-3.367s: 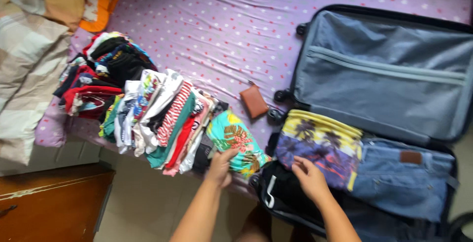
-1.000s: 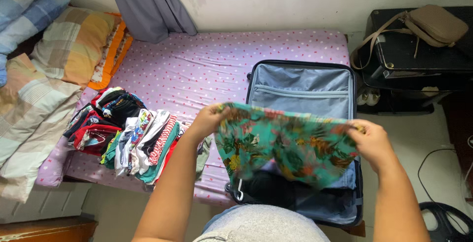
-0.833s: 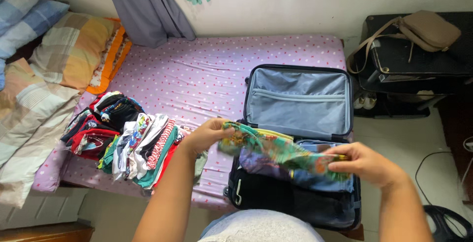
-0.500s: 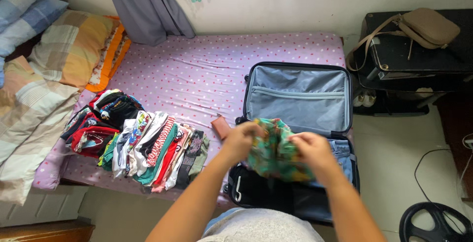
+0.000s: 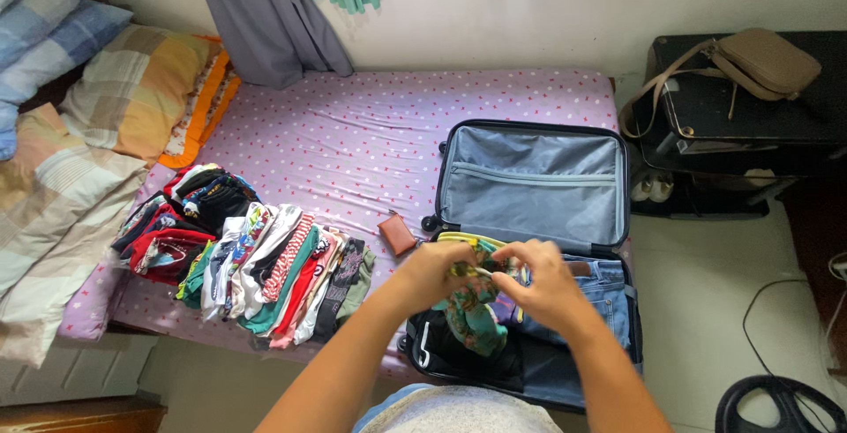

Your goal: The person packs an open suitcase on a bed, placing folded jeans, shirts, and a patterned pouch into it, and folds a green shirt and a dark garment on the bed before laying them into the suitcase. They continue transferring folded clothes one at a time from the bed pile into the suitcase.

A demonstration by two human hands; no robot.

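My left hand (image 5: 434, 272) and my right hand (image 5: 540, 281) are close together over the open suitcase (image 5: 533, 188), both gripping a green patterned garment (image 5: 473, 317) that hangs bunched and folded below them. The suitcase lies at the near right corner of the bed, lid up, grey lining showing. Inside it I see blue jeans (image 5: 607, 285), a yellow-edged folded top (image 5: 462, 241) and dark clothes (image 5: 450, 354). Left of the case runs a row of folded clothes (image 5: 265, 274) along the bed's near edge.
A small brown pouch (image 5: 399, 234) lies on the purple dotted sheet (image 5: 353, 142) beside the case. Pillows and blankets (image 5: 97, 115) pile at the left. A tan shoulder bag (image 5: 759, 61) sits on a black box at the right. A curtain (image 5: 265, 18) hangs behind.
I lifted the green garment from the row, held it spread wide above the suitcase, then brought my hands together, folding it into a hanging bundle.
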